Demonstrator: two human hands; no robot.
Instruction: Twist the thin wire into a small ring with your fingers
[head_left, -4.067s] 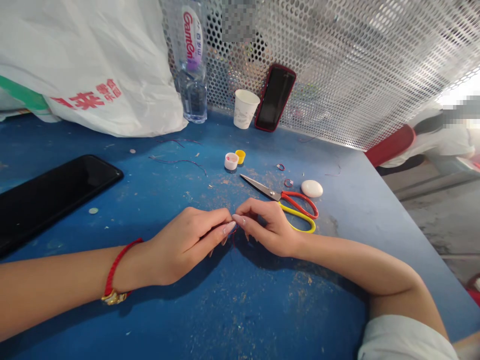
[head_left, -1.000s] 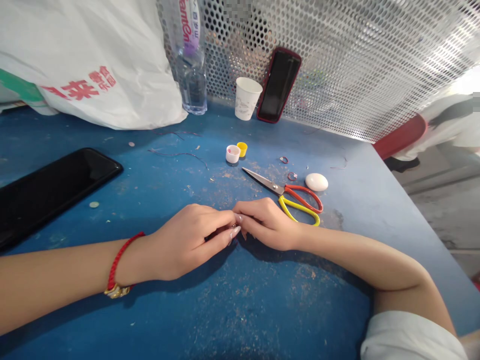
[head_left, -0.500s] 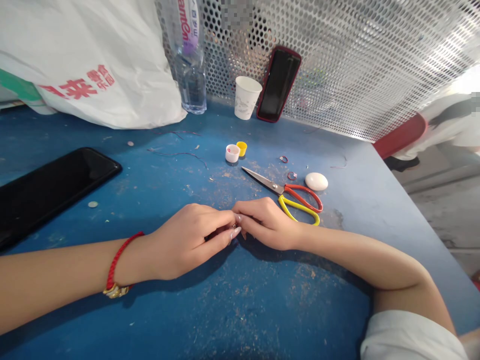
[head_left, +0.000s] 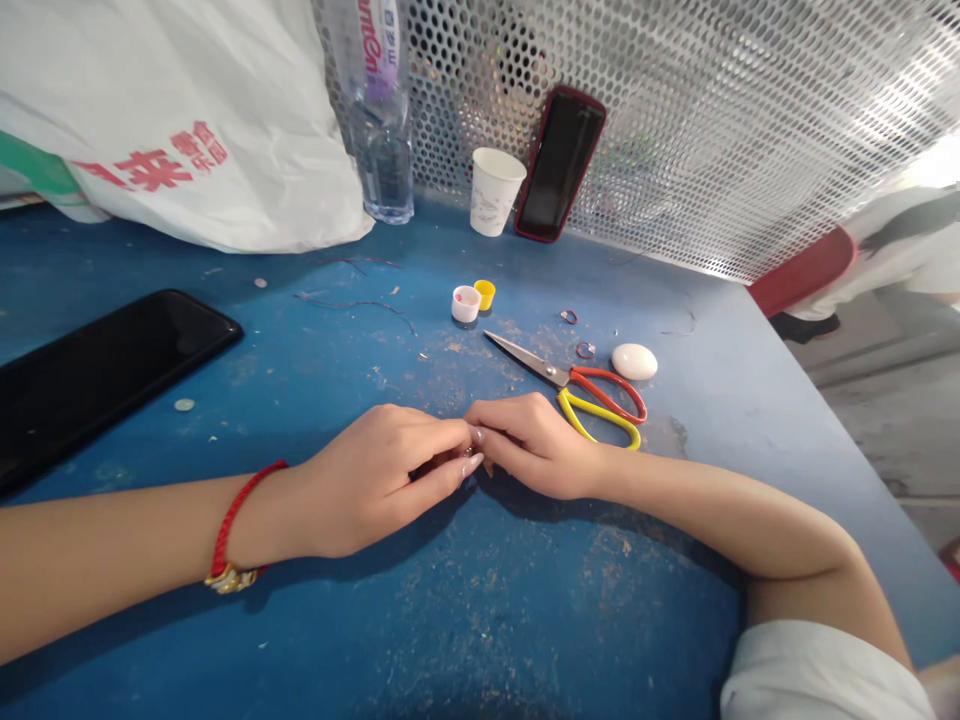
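My left hand [head_left: 382, 480] and my right hand [head_left: 536, 445] meet at the fingertips, low over the blue table [head_left: 480, 620]. Both are closed in a pinch. Something tiny and shiny shows between them, mostly covered by the fingers; its kind cannot be made out. A red braided bracelet [head_left: 238, 520] with a gold-coloured charm circles my left wrist. Just beyond my right hand lie scissors [head_left: 559, 377] with one red and one yellow handle. Two small dark-red rings of thread [head_left: 585, 350] rest past the scissors, close to a white egg-shaped object [head_left: 634, 361].
A white little cup [head_left: 466, 304] and a yellow one [head_left: 485, 294] stand beyond the scissors. Farther back are a paper cup [head_left: 496, 195], a leaning phone [head_left: 561, 165], a water bottle [head_left: 388, 160] and a plastic bag [head_left: 247, 120]. A black phone [head_left: 112, 375] lies left.
The hands keep the same pinched pose, fingertips together. Only a very slight shift of the whole view shows.
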